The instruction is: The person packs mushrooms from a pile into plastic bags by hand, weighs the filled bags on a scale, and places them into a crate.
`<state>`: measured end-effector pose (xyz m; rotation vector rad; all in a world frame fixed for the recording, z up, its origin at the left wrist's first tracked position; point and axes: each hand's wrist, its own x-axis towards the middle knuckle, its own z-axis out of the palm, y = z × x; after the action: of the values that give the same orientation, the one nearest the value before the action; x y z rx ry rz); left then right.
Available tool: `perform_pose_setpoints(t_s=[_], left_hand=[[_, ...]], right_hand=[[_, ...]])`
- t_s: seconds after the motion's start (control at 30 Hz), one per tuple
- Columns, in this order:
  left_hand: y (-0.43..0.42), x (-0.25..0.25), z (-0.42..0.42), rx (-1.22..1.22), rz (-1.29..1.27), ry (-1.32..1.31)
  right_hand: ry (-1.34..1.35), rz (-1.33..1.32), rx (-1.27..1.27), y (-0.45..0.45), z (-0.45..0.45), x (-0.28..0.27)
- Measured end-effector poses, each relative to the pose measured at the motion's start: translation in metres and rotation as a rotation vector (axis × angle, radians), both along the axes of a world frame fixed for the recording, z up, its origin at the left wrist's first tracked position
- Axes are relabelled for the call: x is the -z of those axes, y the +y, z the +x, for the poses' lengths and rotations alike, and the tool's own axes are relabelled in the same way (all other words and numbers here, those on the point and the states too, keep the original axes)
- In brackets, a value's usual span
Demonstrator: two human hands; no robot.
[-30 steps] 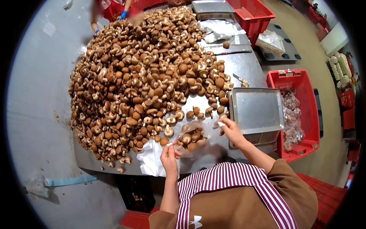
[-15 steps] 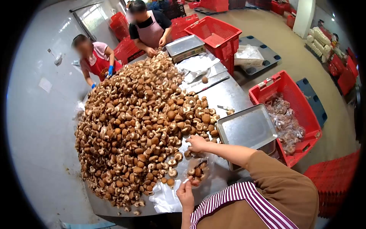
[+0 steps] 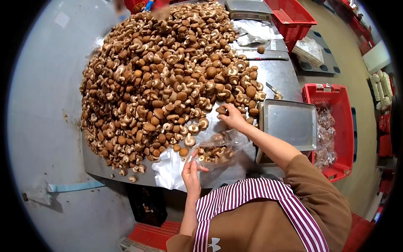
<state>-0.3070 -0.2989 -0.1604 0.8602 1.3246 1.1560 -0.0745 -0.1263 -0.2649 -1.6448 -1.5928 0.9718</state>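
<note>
A large heap of brown mushrooms (image 3: 155,88) covers the metal table. At the heap's near right edge, my right hand (image 3: 231,116) has its fingers closed on a mushroom (image 3: 221,109). My left hand (image 3: 192,171) is at the left side of a clear plastic bag (image 3: 239,145), with its fingers apart and the thumb pointing toward the bag; its far fingers touch the bag's edge. Several mushrooms (image 3: 216,153) lie inside the bag. White plastic bags (image 3: 168,169) lie flat to the left of my left hand.
A metal tray (image 3: 290,125) sits right of my right hand, beside a red crate (image 3: 344,130) with bagged mushrooms. Farther back are a knife (image 3: 273,89), a scale (image 3: 248,9), white plastic (image 3: 255,32) and another red crate (image 3: 291,19). A blue-gloved hand (image 3: 148,5) shows at the far edge.
The view has tipped back down since the half-second-old frame. My right hand has moved from beside the bag to the heap's edge and taken hold of a mushroom. My left hand's fingers have spread.
</note>
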Motion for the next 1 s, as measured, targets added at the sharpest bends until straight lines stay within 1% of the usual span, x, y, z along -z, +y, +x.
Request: perform_pose_setpoints(t_s=[0.03, 0.1, 0.13, 0.17, 0.23, 0.27, 0.33, 0.37, 0.43, 0.47, 0.5, 0.57, 0.63, 0.7, 0.73, 0.77, 0.83, 0.9, 0.93, 0.97, 1.0], left_hand=[[0.001, 0.001, 0.001, -0.010, -0.004, -0.002], [0.007, -0.001, 0.003, -0.016, -0.010, -0.004], [0.011, -0.008, 0.008, -0.043, 0.008, 0.027], [0.013, -0.007, 0.008, -0.045, 0.008, 0.027], [0.017, -0.003, 0.007, -0.036, 0.018, 0.005], [0.018, -0.001, 0.007, -0.036, 0.018, 0.004], [0.018, 0.003, 0.006, -0.033, 0.009, -0.012], [0.017, 0.005, 0.005, -0.032, 0.004, -0.016], [0.013, 0.007, 0.003, -0.011, -0.040, -0.043], [0.011, 0.006, 0.003, -0.007, -0.057, -0.049], [0.009, 0.007, 0.002, -0.007, -0.061, -0.048], [0.009, 0.007, 0.001, -0.027, -0.024, -0.049], [0.008, 0.002, 0.001, -0.048, -0.020, -0.027], [0.007, -0.002, 0.001, -0.070, -0.019, -0.009], [0.008, -0.003, 0.001, -0.080, -0.024, -0.010], [0.008, -0.003, 0.002, -0.088, -0.028, -0.011], [0.011, -0.002, 0.002, -0.094, -0.034, -0.015], [0.013, 0.001, 0.002, -0.083, -0.030, -0.027], [0.014, 0.002, 0.001, -0.076, -0.026, -0.028], [0.015, 0.004, 0.001, -0.069, -0.022, -0.030], [0.014, 0.005, -0.001, -0.029, -0.023, -0.026]], right_hand=[[0.079, -0.038, -0.035, -0.003, -0.001, -0.033], [0.227, -0.159, -0.301, -0.010, -0.004, -0.078], [0.214, -0.213, -0.509, -0.015, -0.004, -0.096], [0.094, -0.212, -0.622, -0.020, -0.008, -0.102], [0.075, -0.181, -0.634, -0.019, -0.020, -0.102], [0.073, -0.181, -0.634, -0.011, -0.024, -0.090], [-0.141, 0.011, -0.486, 0.011, -0.037, -0.047], [-0.138, 0.009, -0.487, 0.016, -0.045, -0.032], [-0.307, -0.013, -0.530, 0.023, -0.062, -0.010], [-0.368, 0.060, -0.556, 0.018, -0.068, -0.004], [-0.366, 0.057, -0.557, 0.017, -0.072, 0.004], [-0.464, 0.042, -0.533, 0.018, -0.079, 0.013], [-0.428, 0.094, -0.493, 0.017, -0.075, 0.016], [-0.184, -0.045, -0.334, 0.011, -0.067, -0.020], [-0.026, -0.119, -0.356, 0.006, -0.060, -0.045], [-0.031, -0.122, -0.357, -0.001, -0.055, -0.061], [0.390, -0.304, -0.537, -0.020, -0.047, -0.086], [0.173, -0.148, -0.693, -0.039, -0.041, -0.108], [0.060, -0.176, -0.685, -0.046, -0.041, -0.115], [-0.140, -0.001, -0.708, -0.050, -0.039, -0.107], [-0.260, 0.121, -0.675, -0.057, -0.035, -0.101]])
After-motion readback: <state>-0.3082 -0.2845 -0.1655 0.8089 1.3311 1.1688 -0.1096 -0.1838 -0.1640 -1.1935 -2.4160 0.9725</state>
